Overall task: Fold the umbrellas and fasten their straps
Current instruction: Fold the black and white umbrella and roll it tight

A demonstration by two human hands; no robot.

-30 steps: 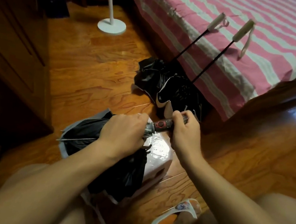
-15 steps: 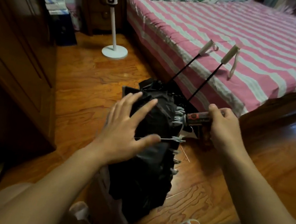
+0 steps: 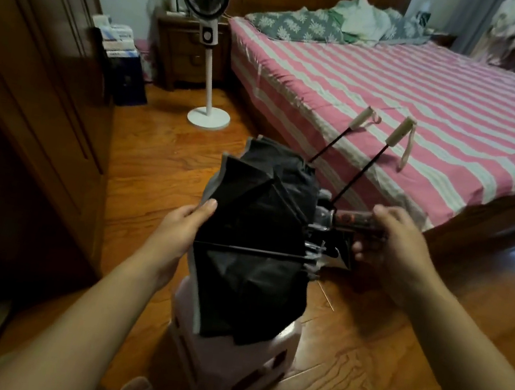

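Looking from the left, I see a brown wardrobe (image 3: 31,87) along the wall, then stacked boxes (image 3: 120,51) and a white standing fan (image 3: 206,33) in front of a nightstand (image 3: 188,47).

My left hand (image 3: 180,230) holds the left edge of the umbrella (image 3: 252,244). The thumb lies on the black fabric at the grey hem, and the other fingers go behind the canopy, so I cannot tell how they lie.

The umbrella is half collapsed and held sideways in the air between my hands, above a pale pink stool (image 3: 223,367) on the wooden floor (image 3: 162,154). One rib (image 3: 247,251) runs straight across the slack fabric toward the metal tips bunched at the right.

My right hand (image 3: 399,246) grips the dark red handle (image 3: 354,219), fingers curled round it, thumb on top.

Behind the umbrella, two more umbrellas lean against the bed (image 3: 430,103). Their thin black shafts (image 3: 358,173) rise to cream handles (image 3: 399,134) resting on the pink striped sheet, each with a wrist loop. Their canopies are mostly hidden behind the one I hold.

Pillows (image 3: 308,27) lie at the head of the bed.
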